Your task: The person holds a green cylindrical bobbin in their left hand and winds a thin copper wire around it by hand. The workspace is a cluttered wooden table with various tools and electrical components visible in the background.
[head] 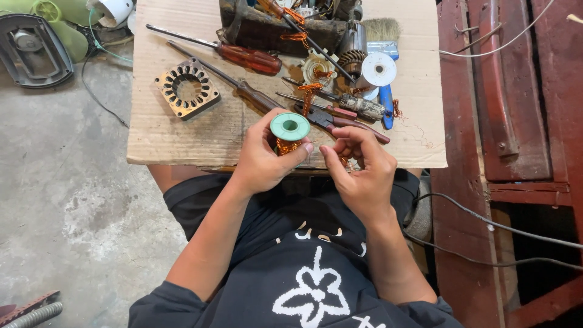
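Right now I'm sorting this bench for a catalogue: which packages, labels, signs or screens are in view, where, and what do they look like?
No labels, signs or screens show.
Cardboard sheet: flat, brown, flattened packaging under the tools.
Green-capped spool: round, copper wire, held in the left hand.
White spool: round, plain, upper right on the cardboard.

Green-capped spool [289,130] of copper-orange wire, red-handled screwdriver [234,53], white flower print on black shirt [303,267].

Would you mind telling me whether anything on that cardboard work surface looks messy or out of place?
Loose copper wire scraps lie tangled among the screwdrivers and pliers on the cardboard. The left hand holds a green-capped spool of copper wire upright; nothing looks spilled.
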